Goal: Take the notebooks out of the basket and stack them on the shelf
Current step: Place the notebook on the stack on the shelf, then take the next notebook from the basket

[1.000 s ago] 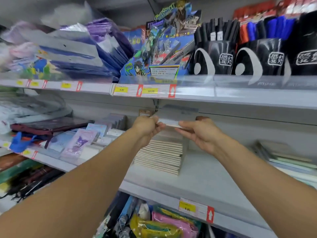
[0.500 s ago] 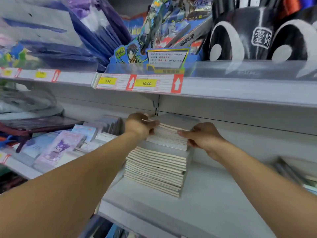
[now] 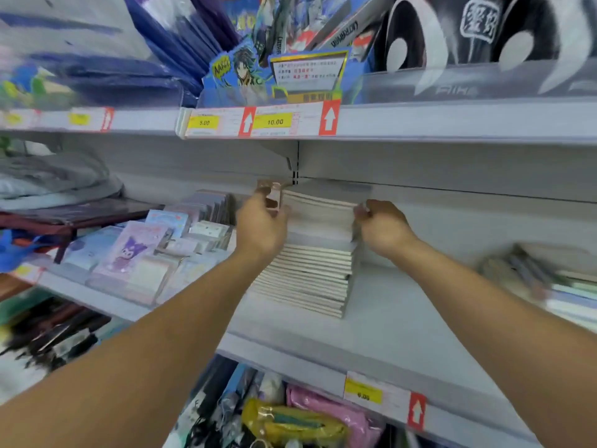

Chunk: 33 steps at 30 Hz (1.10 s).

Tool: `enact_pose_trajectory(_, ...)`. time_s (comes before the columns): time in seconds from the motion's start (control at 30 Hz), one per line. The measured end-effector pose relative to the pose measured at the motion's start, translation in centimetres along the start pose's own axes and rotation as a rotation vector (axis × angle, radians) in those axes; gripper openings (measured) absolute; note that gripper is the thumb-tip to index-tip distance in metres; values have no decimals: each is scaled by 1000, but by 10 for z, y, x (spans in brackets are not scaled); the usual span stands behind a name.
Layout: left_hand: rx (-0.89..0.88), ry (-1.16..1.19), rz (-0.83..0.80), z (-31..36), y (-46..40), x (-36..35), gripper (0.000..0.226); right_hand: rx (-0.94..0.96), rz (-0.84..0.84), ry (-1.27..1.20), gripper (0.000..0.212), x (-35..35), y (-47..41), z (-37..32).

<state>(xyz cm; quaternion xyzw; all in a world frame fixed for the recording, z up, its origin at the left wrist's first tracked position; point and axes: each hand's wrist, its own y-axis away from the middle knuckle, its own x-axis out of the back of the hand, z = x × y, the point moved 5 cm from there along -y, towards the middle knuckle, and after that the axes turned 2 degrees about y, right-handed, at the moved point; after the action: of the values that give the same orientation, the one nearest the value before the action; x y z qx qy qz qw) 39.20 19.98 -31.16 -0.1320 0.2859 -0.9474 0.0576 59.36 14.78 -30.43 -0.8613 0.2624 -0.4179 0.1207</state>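
A tall stack of pale notebooks (image 3: pixel 310 273) stands on the grey middle shelf (image 3: pixel 387 321). The upper bundle of notebooks (image 3: pixel 319 216) lies on top of that stack. My left hand (image 3: pixel 261 227) grips the bundle's left side with curled fingers. My right hand (image 3: pixel 381 229) pinches its right edge. Both forearms reach in from below. The basket is out of view.
Pastel cartoon notepads (image 3: pixel 129 253) and small card packs (image 3: pixel 210 208) lie left of the stack. More books (image 3: pixel 549 279) sit at the right. The upper shelf (image 3: pixel 420 119) with price tags hangs low over the stack. Pouches (image 3: pixel 290 421) fill the shelf below.
The bundle of notebooks came down from mid-air onto the stack, and both hands stayed at its sides. The camera moved closer to the shelf.
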Motion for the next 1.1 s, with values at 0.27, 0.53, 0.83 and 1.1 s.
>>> enact_pose_trajectory(0.27, 160, 134, 127, -125, 341, 36, 6, 27, -82, -409, 30, -125, 321, 82)
enact_pose_trajectory(0.53, 1182, -505, -762, -317, 597, 66, 78, -1030, -634, -9, 38, -224, 585, 245)
enact_pose_trajectory(0.83, 1336, -631, -637, -321, 602, 76, 94, -1223, -701, -466, 17, -262, 580, 231)
enact_pose_trajectory(1.1, 1675, 340, -518, -292, 583, 58, 43, -1215, -643, -784, 17, -249, 546, 231)
